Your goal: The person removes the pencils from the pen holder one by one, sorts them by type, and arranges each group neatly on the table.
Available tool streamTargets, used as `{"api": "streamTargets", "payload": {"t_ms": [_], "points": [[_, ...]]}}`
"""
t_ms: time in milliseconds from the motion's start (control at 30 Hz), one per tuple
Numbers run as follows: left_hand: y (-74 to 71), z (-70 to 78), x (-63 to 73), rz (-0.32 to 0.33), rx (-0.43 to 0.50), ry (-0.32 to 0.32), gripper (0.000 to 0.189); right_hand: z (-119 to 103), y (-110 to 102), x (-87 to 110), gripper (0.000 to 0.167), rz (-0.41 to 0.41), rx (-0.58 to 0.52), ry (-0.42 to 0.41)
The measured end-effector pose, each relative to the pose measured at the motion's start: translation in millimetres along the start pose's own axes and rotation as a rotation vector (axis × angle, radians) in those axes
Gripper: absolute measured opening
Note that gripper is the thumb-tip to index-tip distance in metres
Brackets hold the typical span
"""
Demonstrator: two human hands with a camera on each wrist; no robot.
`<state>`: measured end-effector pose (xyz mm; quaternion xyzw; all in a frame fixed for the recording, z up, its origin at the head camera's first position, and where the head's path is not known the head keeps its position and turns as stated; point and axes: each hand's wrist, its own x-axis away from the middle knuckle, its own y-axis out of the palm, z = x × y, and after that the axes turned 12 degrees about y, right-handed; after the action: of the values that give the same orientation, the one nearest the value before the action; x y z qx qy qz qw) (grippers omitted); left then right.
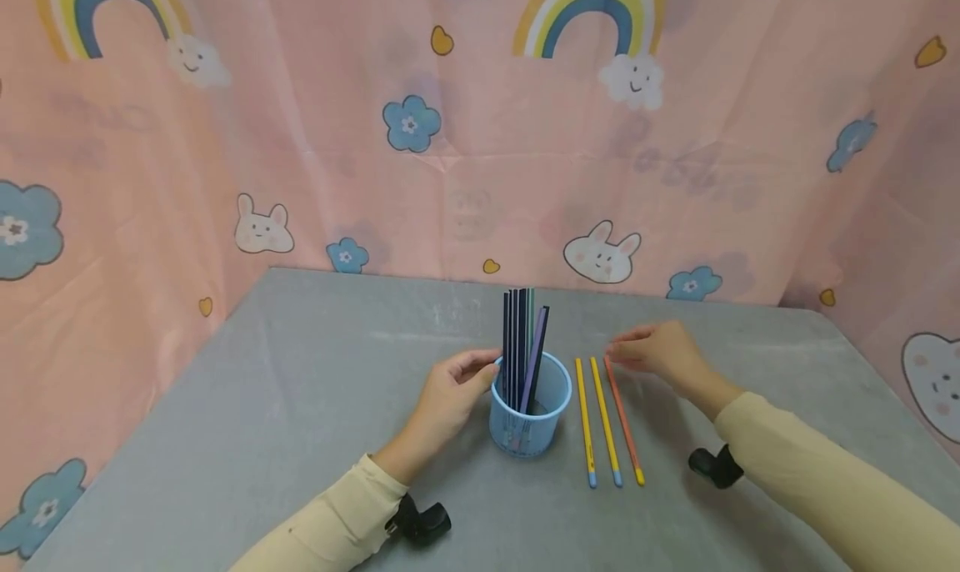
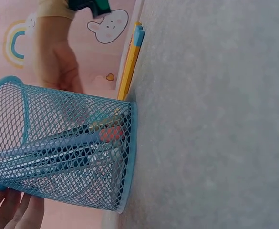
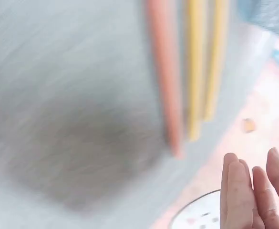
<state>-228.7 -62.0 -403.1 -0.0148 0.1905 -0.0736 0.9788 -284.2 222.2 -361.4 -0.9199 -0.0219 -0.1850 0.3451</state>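
Observation:
A light-blue mesh pencil cup [image 1: 527, 426] stands upright on the grey table, holding several dark pencils [image 1: 514, 347], a purple one and a green one. My left hand [image 1: 457, 393] holds the cup's left side near the rim; its fingers [image 2: 15, 210] show behind the mesh in the left wrist view. Right of the cup lie two yellow pencils with blue ends [image 1: 585, 422] and an orange pencil [image 1: 624, 422] with a yellow end, side by side. At the orange pencil's far end is my right hand [image 1: 656, 351], its fingers extended and nothing between them in the right wrist view.
The grey table [image 1: 337, 405] reaches back to a pink printed curtain [image 1: 450, 180] that also hangs along both sides. Black wrist mounts [image 1: 420, 522] protrude beneath both sleeves.

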Motion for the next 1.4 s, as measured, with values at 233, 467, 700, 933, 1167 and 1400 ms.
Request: {"api": "streamTargets", "payload": {"t_ms": [233,467,700,933,1167,1400], "points": [[-0.2,1.3,-0.9,-0.008,-0.011,-0.010,0.029,-21.8,2.7,22.1,0.045,-0.029,-0.088,-0.087],[-1.1,3.6,-1.1,0.015,0.015,-0.017,0.028,-36.8,11.6,29.0,0.040,-0.094,-0.123,-0.120],[-1.2,1.4,0.1,0.000,0.003,-0.017,0.028,-44.7,19.6,28.2,0.043,-0.128,-0.073,-0.140],[-0.3,1.3,2.2,0.010,0.007,-0.031,0.028,-50.5,27.6,30.0,0.046,-0.132,-0.018,-0.156],[1.1,0.6,1.7,0.008,0.022,-0.023,0.028,-56.1,33.3,28.0,0.044,-0.161,-0.090,-0.117],[0.8,-1.3,1.2,0.007,0.025,-0.023,0.028,-57.7,34.0,26.3,0.043,-0.252,-0.190,-0.122]]}}
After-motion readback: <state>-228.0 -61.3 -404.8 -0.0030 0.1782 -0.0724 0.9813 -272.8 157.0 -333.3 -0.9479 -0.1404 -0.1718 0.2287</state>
